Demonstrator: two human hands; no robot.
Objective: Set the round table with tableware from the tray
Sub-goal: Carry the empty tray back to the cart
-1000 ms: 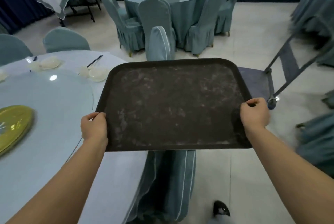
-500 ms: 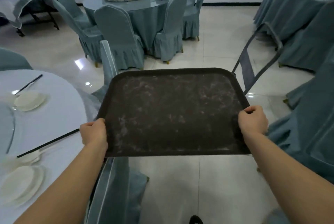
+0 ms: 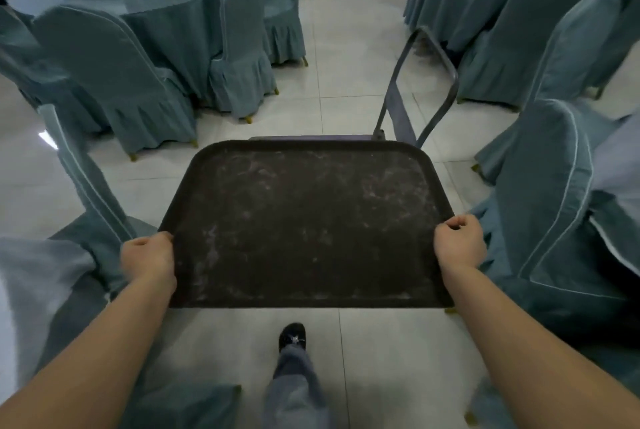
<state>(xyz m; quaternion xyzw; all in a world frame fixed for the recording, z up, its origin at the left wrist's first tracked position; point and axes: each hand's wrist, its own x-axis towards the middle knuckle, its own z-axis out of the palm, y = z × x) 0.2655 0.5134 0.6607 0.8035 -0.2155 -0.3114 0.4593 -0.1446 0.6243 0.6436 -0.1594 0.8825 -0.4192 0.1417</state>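
A dark brown rectangular tray [image 3: 304, 220] with a scuffed, bare surface is held level in front of me over the tiled floor. My left hand [image 3: 149, 260] grips its left edge near the front corner. My right hand [image 3: 459, 243] grips its right edge. No tableware lies on the tray. The round table with the place settings is out of view; only a pale cloth edge [image 3: 20, 276] shows at the far left.
A metal trolley with a grey handle [image 3: 420, 89] stands just beyond the tray. Blue-covered chairs flank me, one at the left [image 3: 86, 186] and one at the right [image 3: 543, 193]. Another dressed table [image 3: 149, 9] stands at the back left. My foot [image 3: 292, 336] is on the tiles.
The view has swung right, away from the set round table, which has left the frame. The tray, still held by both hands, now faces the trolley.
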